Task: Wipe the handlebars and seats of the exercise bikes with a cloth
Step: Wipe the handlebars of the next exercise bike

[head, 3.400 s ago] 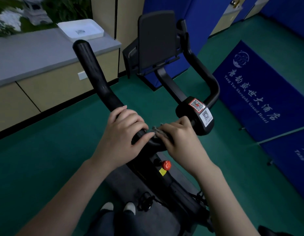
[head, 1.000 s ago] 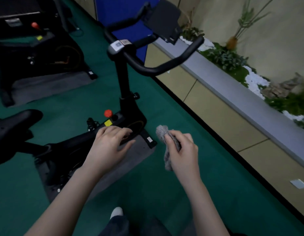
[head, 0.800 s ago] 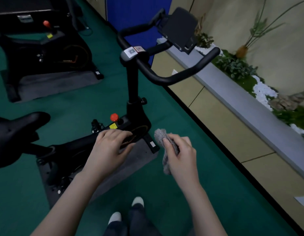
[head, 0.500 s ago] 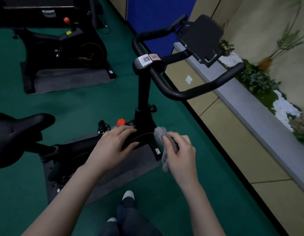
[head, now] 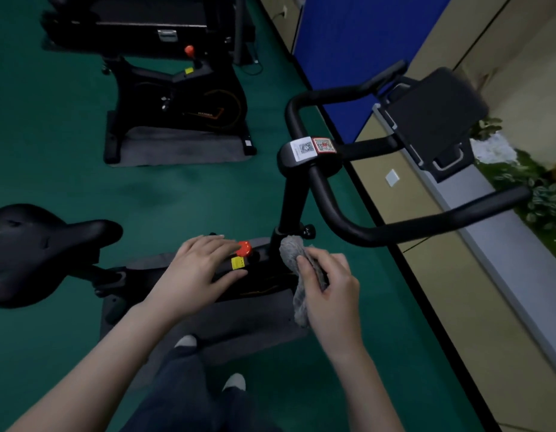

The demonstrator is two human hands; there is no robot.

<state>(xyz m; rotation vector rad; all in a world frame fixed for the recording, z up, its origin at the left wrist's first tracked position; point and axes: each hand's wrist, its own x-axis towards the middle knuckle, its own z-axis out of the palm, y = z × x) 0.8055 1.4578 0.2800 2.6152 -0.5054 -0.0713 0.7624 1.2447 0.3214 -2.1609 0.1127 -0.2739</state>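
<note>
A black exercise bike stands side-on before me. Its curved handlebar (head: 395, 229) reaches to the right, with a black tablet holder (head: 432, 120) above it. The black seat (head: 36, 244) is at the far left. My right hand (head: 329, 285) grips a crumpled grey cloth (head: 294, 254) in the air, below and left of the handlebar, not touching it. My left hand (head: 195, 269) hovers with relaxed fingers in front of the frame, beside the red knob (head: 244, 248). It holds nothing.
A second black bike (head: 183, 101) stands on a grey mat further back. A low beige cabinet with a grey top (head: 489, 244) runs along the right, plants behind it. A blue panel (head: 348, 51) leans at the back. Green carpet (head: 67, 166) lies between the bikes.
I have left the handlebar that both hands held and stepped round to the bike's side. In the last second the view has drawn closer; the right hand keeps the cloth.
</note>
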